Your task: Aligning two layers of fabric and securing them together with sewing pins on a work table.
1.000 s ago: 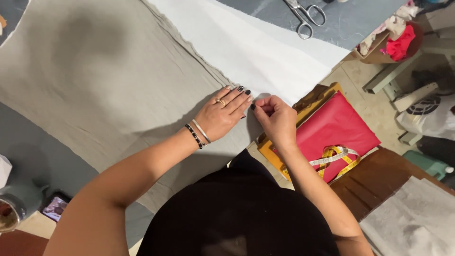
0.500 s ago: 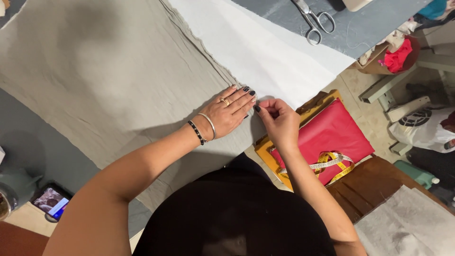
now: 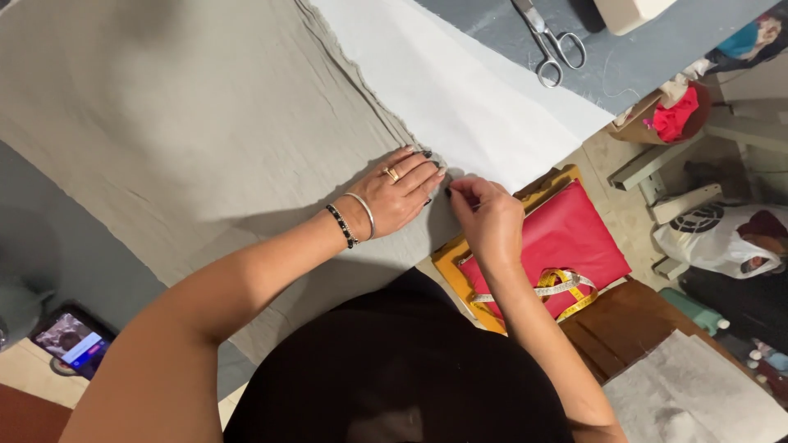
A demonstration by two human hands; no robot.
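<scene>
While the left hand (image 3: 400, 195) lies flat with its fingers together and pressed down on the grey-green fabric (image 3: 189, 131), the cloth runs from under that palm up and away to the far left, its long axis slanting from the near edge of the desk (image 3: 657, 41) beside the hands toward the upper left corner of the view. Its frayed right-hand edge passes just past the left fingertips and points up and away from them. Beyond that edge, above and right of both hands, lies the white paper sheet (image 3: 468, 98), parallel to the cloth.

Compared with a second ago, both hands sit at the same spot on the cloth's edge; only the view has drifted, so the scissors (image 3: 546, 41) now appear farther above the right hand. My reading is that the work at this edge is a small, fine adjustment, not a repositioning of the whole piece.

Just right of the left fingertips, the right hand (image 3: 486, 217) is curled, thumb and forefinger pinched together on the corner of the fabric edge. Below and right of it, off the desk, sits a red cushion in a yellow frame (image 3: 566, 238), with a yellow measuring tape (image 3: 566, 287) draped across it. On the left wrist are a dark beaded bracelet (image 3: 341, 226) and a thin bangle.
</scene>
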